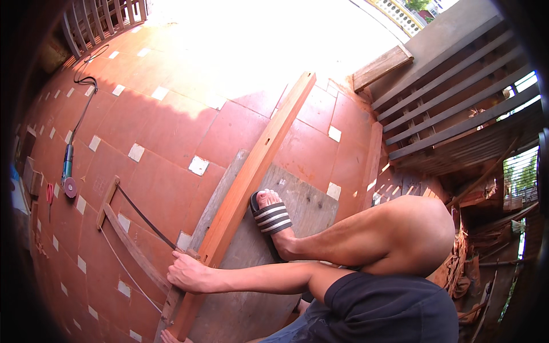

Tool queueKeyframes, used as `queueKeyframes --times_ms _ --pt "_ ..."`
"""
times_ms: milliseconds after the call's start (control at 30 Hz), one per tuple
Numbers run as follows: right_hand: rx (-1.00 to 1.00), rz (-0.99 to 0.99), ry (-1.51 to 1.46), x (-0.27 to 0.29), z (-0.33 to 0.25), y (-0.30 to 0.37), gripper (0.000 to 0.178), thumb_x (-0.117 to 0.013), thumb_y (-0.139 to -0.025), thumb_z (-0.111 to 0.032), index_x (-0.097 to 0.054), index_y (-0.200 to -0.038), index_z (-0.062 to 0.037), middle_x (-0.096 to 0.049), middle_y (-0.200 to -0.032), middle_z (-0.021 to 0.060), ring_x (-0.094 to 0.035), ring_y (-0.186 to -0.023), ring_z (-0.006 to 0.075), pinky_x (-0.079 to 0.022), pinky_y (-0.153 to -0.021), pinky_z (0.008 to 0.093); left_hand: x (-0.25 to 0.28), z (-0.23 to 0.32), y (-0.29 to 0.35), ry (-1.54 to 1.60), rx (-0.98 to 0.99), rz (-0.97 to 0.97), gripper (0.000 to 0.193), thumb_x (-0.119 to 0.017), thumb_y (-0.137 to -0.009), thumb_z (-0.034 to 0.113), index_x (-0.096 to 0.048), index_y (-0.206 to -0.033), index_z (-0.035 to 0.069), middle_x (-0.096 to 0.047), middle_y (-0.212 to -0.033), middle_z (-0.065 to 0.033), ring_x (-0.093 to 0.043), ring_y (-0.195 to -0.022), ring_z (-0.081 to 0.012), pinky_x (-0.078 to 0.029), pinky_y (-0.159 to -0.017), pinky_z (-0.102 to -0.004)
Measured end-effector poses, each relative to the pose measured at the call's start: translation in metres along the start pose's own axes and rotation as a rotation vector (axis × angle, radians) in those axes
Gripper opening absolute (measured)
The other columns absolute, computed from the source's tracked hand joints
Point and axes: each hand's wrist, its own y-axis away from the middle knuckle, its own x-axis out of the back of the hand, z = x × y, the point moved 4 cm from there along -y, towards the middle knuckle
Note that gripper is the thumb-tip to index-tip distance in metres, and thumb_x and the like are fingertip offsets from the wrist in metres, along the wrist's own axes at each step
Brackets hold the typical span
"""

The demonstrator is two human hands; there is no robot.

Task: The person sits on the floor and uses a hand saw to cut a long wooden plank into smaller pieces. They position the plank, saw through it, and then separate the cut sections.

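One wooden frame saw point(135, 252) extends leftward over the tiled floor from the near side of a long reddish beam point(258, 167), its dark blade and pale cord running on either side of a single middle bar. The right hand point(191, 273) is at its near end, palm downward, the bare forearm reaching almost level across the beam from a dark sleeve point(360, 288). Its fingers are curled closed around the saw's near end piece, close to where the blade meets it. The left hand point(171, 337) shows only in part at the lower edge, beside the beam's near end; I cannot tell how far its fingers are open or whether they grip anything. At least two small slots are cut in the beam, which slants away across a low grey bench point(303, 197). One foot point(282, 240) rests on those boards just beside the beam, in a dark sandal point(271, 218) with three white stripes, the bent knee out to the right. Farther off to the left lie one angle grinder point(68, 171) with a trailing black cord point(86, 117) and one red-handled tool point(50, 193), both on the reddish floor point(166, 134) with its small white inset squares. Two slatted wooden structures stand beyond, one upper left point(103, 23), a larger one right point(452, 94), with one short timber point(382, 67) near the latter.
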Motion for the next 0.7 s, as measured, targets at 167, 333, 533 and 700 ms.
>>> queueKeyframes --times_ms 167,333,533,700 --pt "0.010 -0.031 -0.013 -0.002 -0.001 0.000 0.014 -0.064 -0.087 -0.015 -0.072 -0.078 -0.0068 -0.071 -0.073 0.0123 -0.073 -0.079 0.0292 -0.045 -0.104 0.0458 -0.018 -0.020 -0.004 0.139 -0.024 -0.056 0.042 -0.063 -0.102 0.034 -0.067 -0.132 0.006 -0.071 -0.131 -0.0131 -0.067 -0.122 -0.0363 -0.049 -0.103 -0.0517" --pt "0.017 -0.069 0.024 0.002 0.003 0.009 0.008 -0.067 -0.081 -0.013 -0.071 -0.081 -0.0065 -0.072 -0.077 0.0141 -0.073 -0.085 0.0311 -0.049 -0.097 0.0433 -0.035 -0.042 -0.004 0.257 0.104 -0.358 0.049 -0.069 -0.087 0.016 -0.059 -0.131 0.000 -0.065 -0.137 -0.0198 -0.053 -0.138 -0.0394 -0.035 -0.117 -0.0554" --pt "0.101 -0.130 0.198 -0.001 -0.044 0.001 0.018 -0.064 -0.089 -0.016 -0.069 -0.099 -0.0029 -0.073 -0.093 0.0151 -0.071 -0.099 0.0298 -0.049 -0.095 0.0428 -0.019 -0.074 -0.032 0.308 0.139 -0.542 0.076 -0.084 -0.074 0.016 -0.052 -0.143 0.009 -0.056 -0.148 -0.0130 -0.044 -0.146 -0.0343 -0.026 -0.124 -0.0552" --pt "-0.086 -0.103 0.307 -0.011 -0.022 0.001 0.017 -0.061 -0.089 -0.007 -0.066 -0.103 -0.0008 -0.072 -0.099 0.0194 -0.068 -0.103 0.0319 -0.050 -0.093 0.0421 -0.015 -0.100 -0.025 0.297 0.246 -0.509 0.099 -0.094 -0.067 0.025 -0.045 -0.152 0.018 -0.043 -0.161 -0.0072 -0.036 -0.152 -0.0299 -0.020 -0.128 -0.0576"
